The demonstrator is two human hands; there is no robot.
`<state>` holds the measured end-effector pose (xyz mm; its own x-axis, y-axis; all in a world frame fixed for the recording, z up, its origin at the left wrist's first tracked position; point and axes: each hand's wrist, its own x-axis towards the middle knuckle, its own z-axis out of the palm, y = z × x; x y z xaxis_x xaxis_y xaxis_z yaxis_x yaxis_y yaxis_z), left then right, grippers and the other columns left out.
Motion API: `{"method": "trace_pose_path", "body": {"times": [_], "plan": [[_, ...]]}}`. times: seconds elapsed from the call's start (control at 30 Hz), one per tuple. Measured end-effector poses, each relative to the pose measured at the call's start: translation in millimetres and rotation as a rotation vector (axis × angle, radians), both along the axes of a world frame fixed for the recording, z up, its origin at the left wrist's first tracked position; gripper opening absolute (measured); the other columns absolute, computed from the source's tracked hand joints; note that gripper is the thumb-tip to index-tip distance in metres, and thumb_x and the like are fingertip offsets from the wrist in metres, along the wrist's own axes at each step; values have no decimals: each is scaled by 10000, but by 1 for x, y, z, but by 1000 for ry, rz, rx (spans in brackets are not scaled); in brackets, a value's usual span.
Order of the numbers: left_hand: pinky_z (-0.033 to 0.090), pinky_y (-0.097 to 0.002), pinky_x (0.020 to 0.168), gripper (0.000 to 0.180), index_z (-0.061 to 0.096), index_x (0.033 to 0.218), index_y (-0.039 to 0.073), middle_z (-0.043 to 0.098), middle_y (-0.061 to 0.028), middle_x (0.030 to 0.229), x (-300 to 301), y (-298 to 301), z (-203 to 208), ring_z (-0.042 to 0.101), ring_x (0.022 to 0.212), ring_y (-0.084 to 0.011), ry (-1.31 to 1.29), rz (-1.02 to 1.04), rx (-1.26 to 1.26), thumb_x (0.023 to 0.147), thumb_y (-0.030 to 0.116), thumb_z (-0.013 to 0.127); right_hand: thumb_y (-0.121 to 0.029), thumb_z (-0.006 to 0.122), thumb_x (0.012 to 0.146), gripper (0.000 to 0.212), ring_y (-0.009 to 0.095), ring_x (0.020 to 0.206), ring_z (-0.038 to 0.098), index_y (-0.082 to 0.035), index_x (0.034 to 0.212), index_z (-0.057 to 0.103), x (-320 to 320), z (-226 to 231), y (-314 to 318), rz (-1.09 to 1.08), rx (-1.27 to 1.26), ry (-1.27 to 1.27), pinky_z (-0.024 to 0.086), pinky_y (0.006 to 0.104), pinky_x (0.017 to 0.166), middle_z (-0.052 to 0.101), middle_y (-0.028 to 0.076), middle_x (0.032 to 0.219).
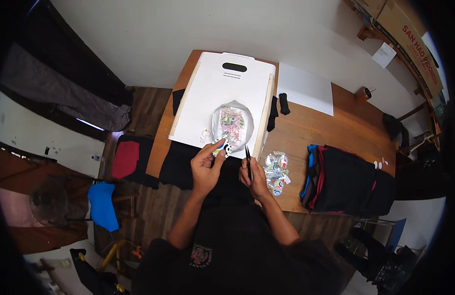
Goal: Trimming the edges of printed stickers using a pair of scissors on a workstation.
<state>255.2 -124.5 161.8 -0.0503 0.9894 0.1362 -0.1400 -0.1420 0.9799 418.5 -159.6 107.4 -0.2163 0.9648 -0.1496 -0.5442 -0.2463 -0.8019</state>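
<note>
My left hand [206, 169] pinches a small printed cutout [221, 148] with blue, yellow, black and white patches, over the near edge of a white board. In my right hand [256, 178] is a slim black pointed tool that looks like tweezers [248, 155], tips pointing away from me. Just beyond both hands, a round bag-like container [250, 129] with a pale rim stands on the white board [203, 103]. Inside it lie many pink, white and green scraps [231, 124]. Small clear scraps [205, 135] lie beside it. More printed cutouts [276, 172] are heaped right of my right hand.
The wooden table [306, 130] carries folded dark, red and blue garments [343, 182] at the right, a white sheet [306, 88] and a brown cup [363, 94]. A cardboard box [409, 44] sits on the upper-right shelf. A blue cloth [103, 205] hangs at the left.
</note>
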Motion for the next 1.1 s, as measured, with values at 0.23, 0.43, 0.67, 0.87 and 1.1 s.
{"method": "trace_pose_path", "body": {"times": [0.23, 0.43, 0.67, 0.87, 1.1], "plan": [[387, -167, 639, 317, 647, 1242, -69, 551, -12, 939, -8, -2, 2, 462, 755, -24, -17, 46, -30, 926, -76, 636, -412, 331, 1092, 414, 84, 476, 355, -59, 975, 514, 6, -10, 5, -120, -18, -62, 307, 230, 471, 385, -9, 563], [433, -164, 690, 301, 649, 1215, -95, 598, -55, 1025, -17, 0, 4, 539, 832, -32, -14, 33, -22, 914, -98, 634, -415, 315, 1092, 436, 101, 517, 391, -50, 976, 522, -2, 9, 13, -148, 1, -75, 349, 252, 529, 411, -1, 598], [432, -178, 696, 307, 642, 1227, -95, 607, -55, 979, -29, 10, 19, 532, 823, -47, -35, -34, -43, 921, -98, 620, -370, 330, 1092, 384, 85, 540, 395, -55, 997, 526, -26, 2, 10, -178, -10, -123, 336, 231, 538, 429, -2, 603], [430, -187, 708, 313, 642, 1226, -97, 596, -46, 939, -51, 29, 24, 519, 820, -57, -62, -121, -8, 915, -107, 618, -360, 314, 1097, 387, 100, 500, 391, -42, 1021, 520, -54, 27, 16, -256, 9, -187, 340, 244, 512, 430, 10, 572], [431, -185, 720, 330, 641, 1220, -105, 592, -47, 944, -61, 42, 29, 524, 829, -62, -131, -184, 36, 891, -130, 642, -375, 347, 1090, 374, 97, 523, 397, -33, 1083, 497, -74, 28, 15, -275, 81, -184, 348, 236, 523, 444, 18, 613]]}}
